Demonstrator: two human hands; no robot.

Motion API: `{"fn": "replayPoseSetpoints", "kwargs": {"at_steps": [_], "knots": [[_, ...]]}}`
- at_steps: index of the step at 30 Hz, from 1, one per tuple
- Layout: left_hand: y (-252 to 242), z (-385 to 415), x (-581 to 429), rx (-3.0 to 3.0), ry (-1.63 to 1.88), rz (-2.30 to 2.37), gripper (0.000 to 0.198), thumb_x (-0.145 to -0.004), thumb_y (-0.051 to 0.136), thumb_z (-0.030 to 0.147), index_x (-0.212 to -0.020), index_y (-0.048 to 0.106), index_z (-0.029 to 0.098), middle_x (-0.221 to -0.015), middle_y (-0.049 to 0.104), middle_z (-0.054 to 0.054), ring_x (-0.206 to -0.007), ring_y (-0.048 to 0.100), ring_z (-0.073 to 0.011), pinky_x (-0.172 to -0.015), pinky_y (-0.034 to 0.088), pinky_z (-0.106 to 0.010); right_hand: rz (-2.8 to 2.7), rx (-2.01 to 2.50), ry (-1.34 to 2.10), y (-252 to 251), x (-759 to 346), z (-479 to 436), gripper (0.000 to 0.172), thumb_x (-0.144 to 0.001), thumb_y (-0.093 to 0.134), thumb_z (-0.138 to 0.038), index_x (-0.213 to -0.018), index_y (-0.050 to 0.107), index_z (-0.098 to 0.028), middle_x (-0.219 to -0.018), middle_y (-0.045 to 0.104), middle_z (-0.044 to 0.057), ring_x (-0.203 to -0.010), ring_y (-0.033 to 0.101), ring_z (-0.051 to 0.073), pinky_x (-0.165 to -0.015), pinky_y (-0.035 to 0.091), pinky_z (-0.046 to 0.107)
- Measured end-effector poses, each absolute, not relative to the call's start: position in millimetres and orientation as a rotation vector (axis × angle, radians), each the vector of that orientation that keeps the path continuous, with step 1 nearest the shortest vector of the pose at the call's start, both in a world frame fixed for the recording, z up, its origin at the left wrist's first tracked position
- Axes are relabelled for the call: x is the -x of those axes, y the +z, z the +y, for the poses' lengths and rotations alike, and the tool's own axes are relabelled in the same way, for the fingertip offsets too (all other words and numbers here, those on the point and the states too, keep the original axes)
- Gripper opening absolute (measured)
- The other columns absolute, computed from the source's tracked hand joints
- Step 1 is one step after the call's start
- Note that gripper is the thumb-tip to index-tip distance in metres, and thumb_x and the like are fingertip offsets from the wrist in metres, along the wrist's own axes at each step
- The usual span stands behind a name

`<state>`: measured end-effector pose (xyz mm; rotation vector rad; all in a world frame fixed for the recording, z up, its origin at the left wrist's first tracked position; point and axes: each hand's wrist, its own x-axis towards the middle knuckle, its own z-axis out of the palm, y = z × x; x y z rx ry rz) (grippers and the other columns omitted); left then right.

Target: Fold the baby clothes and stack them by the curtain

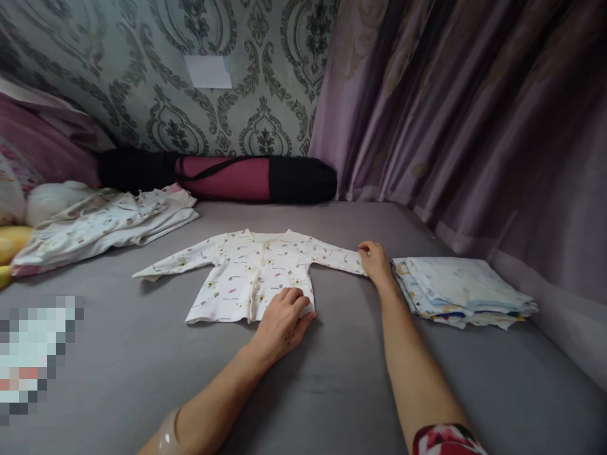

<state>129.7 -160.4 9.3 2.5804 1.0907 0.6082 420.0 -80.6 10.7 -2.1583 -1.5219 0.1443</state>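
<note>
The right hand has its fingertips closed on the sleeve end of a small white shirt, pinching the cloth. The left hand lies palm down over the shirt's lower corner, thumb and fingers drawn close together at the hem — whether it pinches the cloth or only presses it, I cannot tell from here.

The shirt lies spread on a grey sheet in front of the person, collar away, buttons down the front, both sleeves stretched out sideways, with little printed figures all over. A clear bangle circles the left forearm; a red floral sleeve shows on the right arm.

Just beyond the right wrist sits a stack of folded cloths, near a purple curtain. Over on the left, printed clothes lie in a loose pile beside something yellow. At the back — along the patterned wall — rests a long black and maroon bag.
</note>
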Motion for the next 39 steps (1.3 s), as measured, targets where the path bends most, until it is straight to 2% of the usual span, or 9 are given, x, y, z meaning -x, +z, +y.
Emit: {"fn": "replayPoseSetpoints", "kwargs": {"at_steps": [5,10,13,15,20,24,29,34,39], "knots": [[8.8,-159.7,-129.7,-2.583,0.596,1.091,0.018,-0.094,0.047,0.034,-0.1,0.059,0.021,-0.106,0.059,-0.009,-0.098,0.055,-0.0232,-0.086,0.049,-0.04,-1.633,2.438,0.024,11.0,-411.5,-96.0,0.03,-0.097,0.041,-0.026,-0.116,0.063,-0.02,-0.117,0.06,0.012,-0.102,0.061,0.022,-0.082,0.044,0.03],[9.8,-160.5,-130.5,-2.583,0.621,1.098,0.019,-0.095,0.046,0.035,-0.098,0.06,0.021,-0.102,0.06,-0.008,-0.096,0.056,-0.0231,-0.086,0.05,-0.04,-1.692,2.379,-0.171,20.5,-393.6,-92.6,0.038,-0.099,0.031,-0.022,-0.123,0.059,-0.013,-0.125,0.057,0.019,-0.118,0.053,0.028,-0.095,0.039,0.038],[7.6,-160.8,-131.3,-2.574,0.665,1.096,0.021,-0.095,0.046,0.036,-0.101,0.06,0.021,-0.11,0.061,-0.01,-0.106,0.057,-0.0245,-0.09,0.049,-0.042,-1.968,2.111,-0.04,22.1,-359.9,-83.2,0.044,-0.1,0.026,-0.026,-0.135,0.05,-0.013,-0.14,0.05,0.016,-0.131,0.043,0.024,-0.107,0.03,0.037],[3.5,-160.6,-131.9,-2.581,0.709,1.108,0.028,-0.094,0.048,0.037,-0.112,0.059,0.019,-0.125,0.059,-0.013,-0.122,0.051,-0.0279,-0.1,0.045,-0.046,-2.166,1.939,0.103,17.8,-335.3,-78.1,0.05,-0.101,0.024,-0.032,-0.143,0.042,-0.013,-0.151,0.039,0.012,-0.142,0.028,0.023,-0.115,0.018,0.039],[-10.1,-160.2,-131.9,-2.621,0.624,1.14,0.05,-0.092,0.048,0.046,-0.133,0.049,0.017,-0.144,0.049,-0.017,-0.138,0.038,-0.0321,-0.11,0.035,-0.054,-2.293,1.898,0.393,4.1,-313.8,-72.7,0.059,-0.101,0.015,-0.043,-0.152,0.027,-0.017,-0.159,0.021,0.004,-0.147,0.012,0.021,-0.119,0.006,0.043],[-13.4,-160.6,-131.2,-2.629,0.59,1.15,0.052,-0.093,0.046,0.047,-0.136,0.048,0.018,-0.146,0.047,-0.016,-0.139,0.037,-0.0309,-0.111,0.035,-0.053,-2.234,2.024,0.396,4.3,-330.4,-72.2,0.058,-0.101,0.011,-0.044,-0.153,0.025,-0.022,-0.16,0.019,0.002,-0.148,0.01,0.022,-0.119,0.006,0.047],[-10.7,-160.8,-130.7,-2.624,0.577,1.152,0.053,-0.093,0.046,0.047,-0.136,0.049,0.017,-0.146,0.046,-0.017,-0.139,0.037,-0.0324,-0.11,0.035,-0.055,-2.109,2.279,0.293,4.0,-356.8,-73.4,0.055,-0.101,0.015,-0.042,-0.153,0.026,-0.026,-0.16,0.021,0.007,-0.146,0.016,0.028,-0.115,0.013,0.055],[-0.8,-161.9,-131.5,-2.614,0.567,1.152,0.049,-0.092,0.049,0.045,-0.131,0.052,0.016,-0.142,0.05,-0.016,-0.135,0.042,-0.0334,-0.109,0.037,-0.054,-1.916,2.473,0.121,1.9,-378.3,-77.8,0.055,-0.101,0.018,-0.037,-0.149,0.034,-0.017,-0.155,0.031,0.015,-0.143,0.025,0.029,-0.113,0.019,0.054],[12.8,-155.4,-130.7,-2.48,0.914,1.269,0.03,-0.095,0.043,0.039,-0.115,0.058,0.021,-0.125,0.062,-0.011,-0.12,0.055,-0.0251,-0.103,0.044,-0.044,-2.036,2.3,0.013,14.1,-347.7,-73.2,0.055,-0.1,0.02,-0.033,-0.145,0.037,-0.007,-0.154,0.032,0.018,-0.144,0.023,0.029,-0.115,0.015,0.052]]}}
